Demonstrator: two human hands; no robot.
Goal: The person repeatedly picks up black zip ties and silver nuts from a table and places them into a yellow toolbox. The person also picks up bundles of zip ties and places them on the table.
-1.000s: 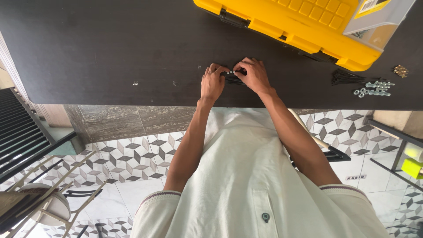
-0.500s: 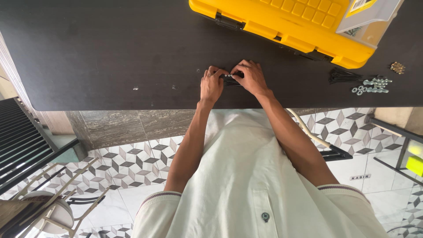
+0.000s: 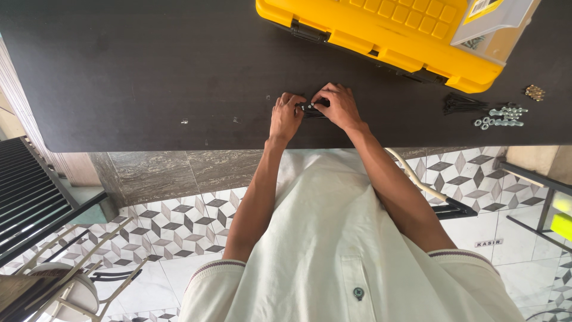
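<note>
Fingers of my left hand (image 3: 286, 117) and right hand (image 3: 338, 106) are pinching 1 small black part (image 3: 311, 110) together between them; if I'm loosening my grip, it's probably slipping onto the black table (image 3: 149, 71) beneath my hands.

Looks like a small shop or service counter used as a workbench, not a home kitchen. Long matte black countertop (image 3: 149, 71) on a base faced with grey-brown marbled stone panel (image 3: 179, 170). Floor of patterned cube-print tiles in grey, black and white (image 3: 155, 229), common in commercial fronts. Large yellow plastic toolbox with black latches (image 3: 381, 33) sits on the counter. Loose hardware near it: silver nuts and washers (image 3: 500, 117), a bundle of black cable ties (image 3: 462, 104), small brass fittings (image 3: 534, 92). Dark metal staircase (image 3: 24, 191) at one side.
</note>
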